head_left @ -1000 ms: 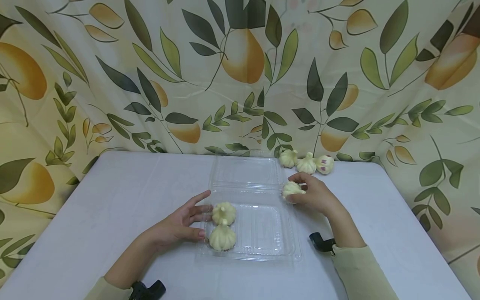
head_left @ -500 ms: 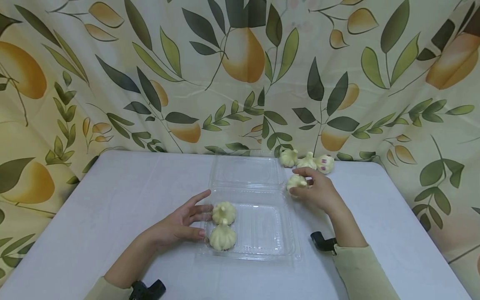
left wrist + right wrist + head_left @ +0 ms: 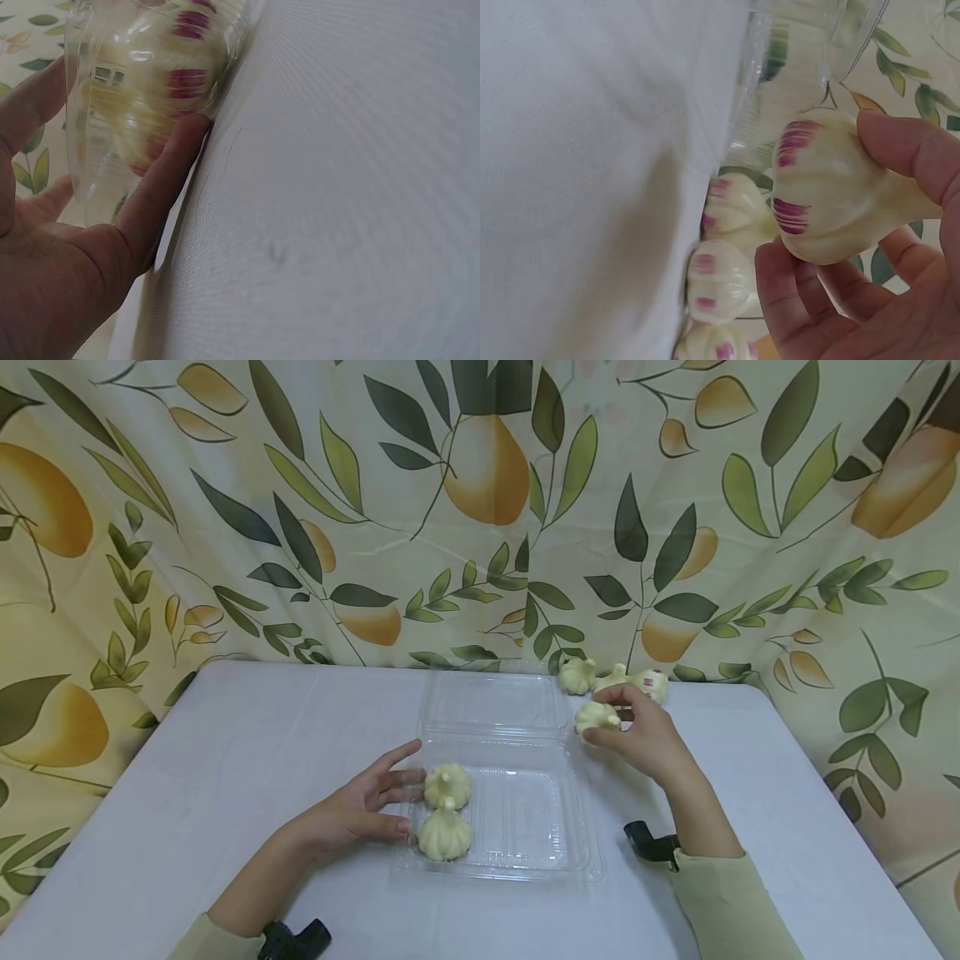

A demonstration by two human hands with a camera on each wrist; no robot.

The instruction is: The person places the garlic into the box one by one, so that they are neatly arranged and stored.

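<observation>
In the head view my right hand [image 3: 643, 739] pinches a garlic bulb [image 3: 597, 717] between thumb and fingers, beyond the right rim of a clear plastic clamshell box [image 3: 525, 814]. Purple streaks mark this bulb's base in the right wrist view, where its stem points toward my palm. Two garlic bulbs, a rear one [image 3: 447, 783] and a front one [image 3: 445, 837], sit in the box along its left wall. My left hand [image 3: 360, 806] rests against that wall, fingers spread. The left wrist view shows the thumb [image 3: 161, 180] extended low along the plastic.
The box's transparent lid [image 3: 491, 703] lies folded back toward the far table edge. Several garlic bulbs stand at that edge: one at the left [image 3: 577, 677], one partly behind my right hand, one with purple marks [image 3: 651, 683]. A patterned curtain [image 3: 480, 568] hangs behind the white table [image 3: 225, 735].
My right hand has moved back and slightly right with the garlic bulb, away from the box's right rim toward the bulbs at the far edge. My left hand has stayed put.
</observation>
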